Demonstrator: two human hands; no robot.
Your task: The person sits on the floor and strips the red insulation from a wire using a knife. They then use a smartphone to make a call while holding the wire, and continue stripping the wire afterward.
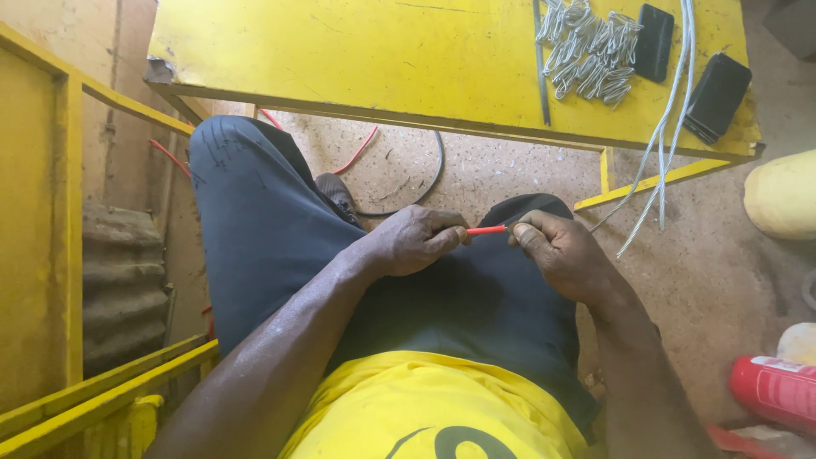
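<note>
A short red-sleeved wire [486, 229] is stretched between both my hands, above my lap in dark trousers. My left hand [416, 240] pinches its left end with fingers closed. My right hand [563, 252] grips the right end, where a thin grey strand runs on toward bare grey wires [659, 153] hanging off the yellow table [357, 59]. How far the red sleeve goes into either fist is hidden.
On the table lie a heap of bent grey wire pieces [591, 51], a thin dark rod [541, 64] and two black flat objects [718, 95]. Red and black cables [399, 174] lie on the gritty floor. A yellow frame stands left, a red can [775, 391] at right.
</note>
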